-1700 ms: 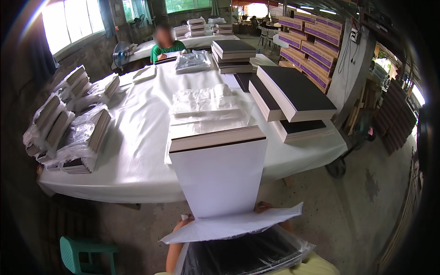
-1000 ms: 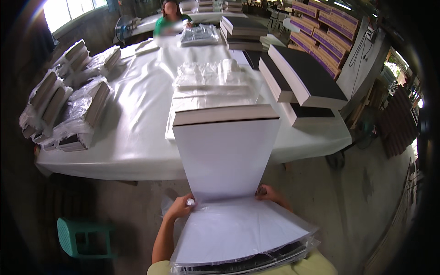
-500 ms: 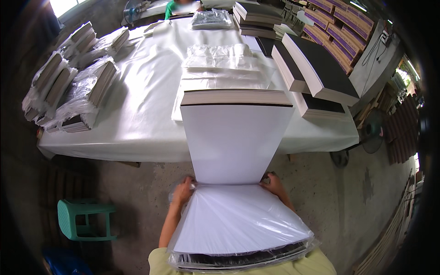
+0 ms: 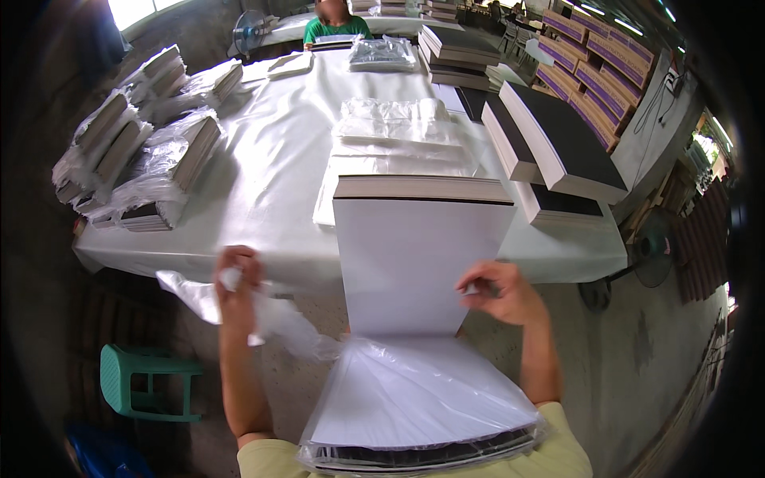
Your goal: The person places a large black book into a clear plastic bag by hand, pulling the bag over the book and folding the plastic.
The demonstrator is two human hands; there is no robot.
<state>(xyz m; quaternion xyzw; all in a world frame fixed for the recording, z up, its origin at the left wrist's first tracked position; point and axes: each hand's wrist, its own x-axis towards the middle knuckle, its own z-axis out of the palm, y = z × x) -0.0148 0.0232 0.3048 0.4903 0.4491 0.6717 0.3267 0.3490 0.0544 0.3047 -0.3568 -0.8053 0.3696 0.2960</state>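
1. Wrapped bundles (image 4: 171,151) lie beyond my left grip and to its left, on the white-covered table (image 4: 267,191).
2. The green stool (image 4: 131,382) stands on the floor, lower and left of that grip.
3. My left grip (image 4: 237,275) is clenched on crumpled film (image 4: 291,327), which trails down and rightward toward the pack.
4. The boards (image 4: 422,263), a thick stack with a white face toward me, sit between my two grips.
5. The pack (image 4: 422,390), white sheets in clear plastic, lies between and below both grips.
6. My right grip (image 4: 502,291) has curled fingers at the boards' right edge; I can't tell whether it pinches anything.
7. Black-topped stacks (image 4: 558,135) rest beyond it, rightward.
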